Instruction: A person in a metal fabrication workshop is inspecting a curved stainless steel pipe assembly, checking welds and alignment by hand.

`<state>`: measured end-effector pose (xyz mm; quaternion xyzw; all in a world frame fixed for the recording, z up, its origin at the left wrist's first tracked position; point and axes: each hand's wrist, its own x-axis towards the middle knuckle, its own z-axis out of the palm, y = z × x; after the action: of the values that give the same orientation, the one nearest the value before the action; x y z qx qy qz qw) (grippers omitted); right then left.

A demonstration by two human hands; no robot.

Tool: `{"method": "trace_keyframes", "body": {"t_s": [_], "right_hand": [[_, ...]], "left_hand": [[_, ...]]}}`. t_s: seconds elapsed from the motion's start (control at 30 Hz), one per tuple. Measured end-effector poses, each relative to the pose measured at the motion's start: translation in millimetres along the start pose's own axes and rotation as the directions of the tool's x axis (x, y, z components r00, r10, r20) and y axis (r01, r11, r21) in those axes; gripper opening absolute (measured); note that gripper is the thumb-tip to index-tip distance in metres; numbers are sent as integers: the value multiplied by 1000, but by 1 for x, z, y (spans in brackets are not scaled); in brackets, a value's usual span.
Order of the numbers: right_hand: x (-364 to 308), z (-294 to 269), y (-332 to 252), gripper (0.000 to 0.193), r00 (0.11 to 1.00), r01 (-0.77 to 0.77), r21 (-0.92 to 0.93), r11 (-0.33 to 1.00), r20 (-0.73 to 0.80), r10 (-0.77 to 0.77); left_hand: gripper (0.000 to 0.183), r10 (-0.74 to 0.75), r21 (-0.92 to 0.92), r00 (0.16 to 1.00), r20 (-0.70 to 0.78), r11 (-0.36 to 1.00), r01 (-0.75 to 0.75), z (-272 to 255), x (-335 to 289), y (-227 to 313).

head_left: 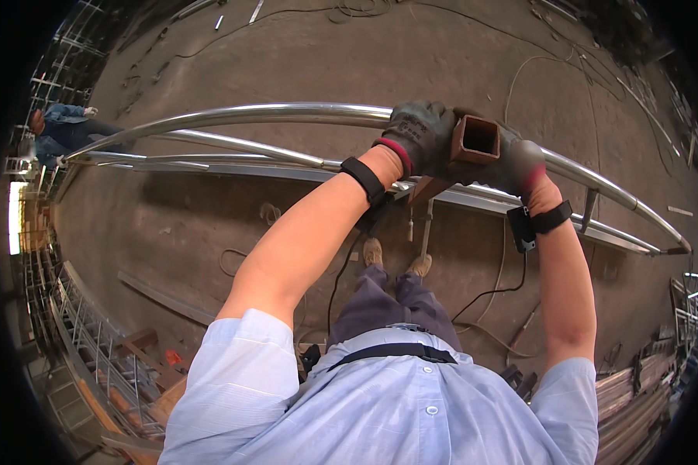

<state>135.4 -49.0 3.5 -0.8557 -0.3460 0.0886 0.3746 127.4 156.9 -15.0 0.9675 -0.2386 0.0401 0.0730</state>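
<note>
A long frame of shiny round metal tubes [287, 111] runs across in front of me, bowed by the lens. An upright square steel tube [475, 141], reddish brown with a hollow top, stands at the frame between my hands. My left hand [420, 133], in a dark grey work glove with a red cuff, is closed over the upper round tube just left of the square tube. My right hand [513, 164], gloved alike, is closed against the square tube's right side. Its fingers are partly hidden behind the post, and part of the glove looks blurred.
A person [74, 128] in blue is by the frame's far left end. Cables [512, 85] cross the brown floor [326, 62]. Ladder-like metal frames [93, 333] lie at lower left, stacked metal lengths [636, 387] at lower right. A long-handled tool [426, 229] stands near my feet.
</note>
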Motion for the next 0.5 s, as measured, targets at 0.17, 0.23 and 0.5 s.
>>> {"method": "trace_keyframes", "body": {"t_s": [0.17,0.23,0.5], "right_hand": [[-2,-2,4,76,998,50,-117,992,-19,-53],[-3,1,7,76,998,50,-142,989,-36,-56],[4,13,30,76,997,52,-206,977,-51,-64]], "left_hand": [[64,-8,12,1000,7,1000,8,0,-1,3],[65,-8,13,1000,-1,1000,8,3,1,3],[81,-32,87,999,25,996,30,15,-6,-8]]}}
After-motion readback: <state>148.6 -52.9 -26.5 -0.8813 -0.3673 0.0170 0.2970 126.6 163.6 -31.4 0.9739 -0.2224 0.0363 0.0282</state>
